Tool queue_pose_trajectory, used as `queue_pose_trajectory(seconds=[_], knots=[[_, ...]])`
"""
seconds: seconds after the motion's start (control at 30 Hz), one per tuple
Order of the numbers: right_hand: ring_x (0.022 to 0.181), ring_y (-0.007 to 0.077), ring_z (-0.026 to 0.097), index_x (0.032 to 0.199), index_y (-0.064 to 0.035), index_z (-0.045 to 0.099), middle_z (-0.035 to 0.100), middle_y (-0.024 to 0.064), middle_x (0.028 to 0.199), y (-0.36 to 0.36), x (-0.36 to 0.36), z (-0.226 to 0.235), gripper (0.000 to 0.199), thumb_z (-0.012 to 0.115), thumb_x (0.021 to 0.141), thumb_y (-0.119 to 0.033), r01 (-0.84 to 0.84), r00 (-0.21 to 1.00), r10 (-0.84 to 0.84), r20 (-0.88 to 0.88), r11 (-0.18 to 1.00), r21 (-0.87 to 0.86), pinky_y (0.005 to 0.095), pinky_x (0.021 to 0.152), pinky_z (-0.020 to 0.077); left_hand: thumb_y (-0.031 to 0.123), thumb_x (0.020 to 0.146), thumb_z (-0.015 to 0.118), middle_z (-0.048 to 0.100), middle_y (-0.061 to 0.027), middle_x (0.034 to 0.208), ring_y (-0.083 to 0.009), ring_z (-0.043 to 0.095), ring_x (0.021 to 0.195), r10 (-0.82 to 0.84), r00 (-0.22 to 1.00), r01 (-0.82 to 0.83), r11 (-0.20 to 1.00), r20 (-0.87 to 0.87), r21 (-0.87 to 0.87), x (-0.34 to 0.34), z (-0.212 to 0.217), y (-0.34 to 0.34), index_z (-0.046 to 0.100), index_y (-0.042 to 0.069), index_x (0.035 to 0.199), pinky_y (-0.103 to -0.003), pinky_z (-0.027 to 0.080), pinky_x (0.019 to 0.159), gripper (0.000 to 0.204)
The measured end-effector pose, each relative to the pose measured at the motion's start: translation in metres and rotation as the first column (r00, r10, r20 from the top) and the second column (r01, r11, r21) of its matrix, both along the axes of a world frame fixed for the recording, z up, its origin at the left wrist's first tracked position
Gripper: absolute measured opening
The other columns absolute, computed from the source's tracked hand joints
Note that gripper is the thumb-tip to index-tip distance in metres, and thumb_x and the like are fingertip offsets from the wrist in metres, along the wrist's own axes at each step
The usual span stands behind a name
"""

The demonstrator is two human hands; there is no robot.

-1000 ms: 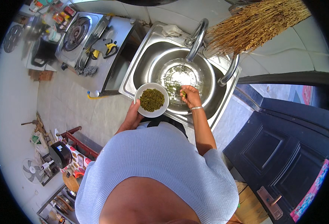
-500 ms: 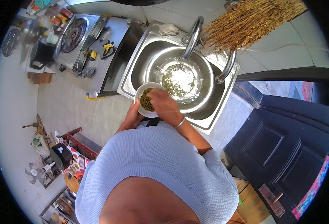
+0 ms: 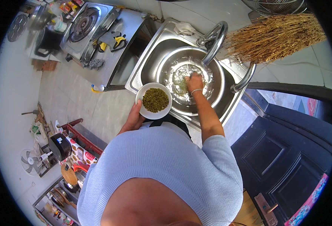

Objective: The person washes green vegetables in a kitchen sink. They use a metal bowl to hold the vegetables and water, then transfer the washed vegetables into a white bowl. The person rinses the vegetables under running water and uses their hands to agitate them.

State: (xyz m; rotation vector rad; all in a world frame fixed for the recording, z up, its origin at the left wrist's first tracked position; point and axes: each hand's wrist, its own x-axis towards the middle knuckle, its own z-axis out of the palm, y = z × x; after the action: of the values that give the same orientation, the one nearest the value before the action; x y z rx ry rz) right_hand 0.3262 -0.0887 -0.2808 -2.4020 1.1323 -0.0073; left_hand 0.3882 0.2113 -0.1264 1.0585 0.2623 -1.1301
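My left hand (image 3: 134, 113) grips the left rim of a white bowl (image 3: 143, 110), which is held level in front of my body. Small dark-green grains, like mung beans (image 3: 155, 100), lie in a heap inside it. Over at the sink, my right hand (image 3: 195, 81) reaches down into a round steel basin (image 3: 161, 75) of water, a bracelet at its wrist. Green bits float in the water (image 3: 180, 86) beside the fingers, which are blurred and partly under the surface. What they hold, if anything, is hidden.
The basin sits in a steel sink (image 3: 149, 56) with a curved tap (image 3: 217, 41) above it. A straw broom (image 3: 275, 37) hangs at the back right. To the left stand a gas stove (image 3: 83, 24) and a steel counter with yellow-handled scissors (image 3: 119, 42). A dark door (image 3: 275, 150) is at right.
My right hand has left the bowl and moved right and away from me into the basin's water. The bowl stays in my left hand, its grains now uncovered. The view has shifted slightly.
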Motion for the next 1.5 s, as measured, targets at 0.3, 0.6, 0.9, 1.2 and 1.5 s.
queue_pose_trajectory(seconds=[0.3,0.6,0.9,1.2,1.5], knots=[[0.078,0.0389,0.061,0.1,0.001,0.052,0.056,0.0226,0.091,0.079,0.007,0.006,0.025,0.058,0.079,-0.013,-0.465,0.885,0.465,-0.004,0.885,-0.018,0.0443,0.071,0.0526,0.042,0.099,0.035,0.041,-0.012,0.14,-0.0262,0.043,0.127,0.027,0.999,-0.026,0.999,0.021,-0.023,0.005,-0.003,-0.003,0.024,0.008,0.143,-0.043,0.037,0.104,0.057],[0.073,0.021,0.064,0.1,-0.005,0.063,0.064,0.0112,0.086,0.064,-0.012,0.0,0.024,0.063,0.077,-0.001,-0.138,0.99,0.053,0.13,0.548,0.825,0.0318,0.065,0.0548,0.045,0.097,0.037,0.041,-0.0125,0.14,-0.0269,0.042,0.127,-0.021,0.998,0.022,1.0,0.058,-0.012,0.003,0.011,-0.013,0.023,0.007,0.143,-0.044,0.036,0.105,0.061],[0.07,0.013,0.062,0.095,-0.0021,0.06,0.061,0.0047,0.085,0.031,-0.057,0.035,0.01,0.06,0.086,-0.002,-0.034,0.819,-0.57,0.072,0.077,0.996,0.0238,0.056,0.0541,0.046,0.097,0.037,0.041,-0.0136,0.139,-0.0278,0.043,0.126,-0.077,0.995,0.076,0.997,0.068,0.021,0.001,0.004,-0.017,0.024,0.006,0.142,-0.044,0.036,0.105,0.062],[0.069,0.0153,0.062,0.096,-0.0016,0.06,0.061,0.0065,0.083,0.064,-0.057,0.168,0.013,0.059,0.084,0.002,-0.15,0.666,-0.525,0.53,0.601,0.785,0.0259,0.054,0.0529,0.044,0.098,0.035,0.04,-0.0132,0.139,-0.0275,0.043,0.126,-0.154,0.984,0.151,0.988,0.092,0.043,-0.005,0.006,-0.032,0.023,0.008,0.143,-0.044,0.038,0.103,0.059],[0.107,0.0376,0.053,0.108,0.0015,0.057,0.053,0.0225,0.114,0.115,-0.037,0.204,0.029,0.052,0.081,-0.005,-0.576,0.697,0.512,0.501,0.817,-0.032,0.0419,0.09,0.0453,0.039,0.1,0.033,0.041,-0.0114,0.137,-0.0262,0.044,0.125,-0.171,0.985,0.173,0.98,0.027,-0.097,-0.006,0.001,-0.041,0.023,0.01,0.142,-0.044,0.042,0.1,0.053]])
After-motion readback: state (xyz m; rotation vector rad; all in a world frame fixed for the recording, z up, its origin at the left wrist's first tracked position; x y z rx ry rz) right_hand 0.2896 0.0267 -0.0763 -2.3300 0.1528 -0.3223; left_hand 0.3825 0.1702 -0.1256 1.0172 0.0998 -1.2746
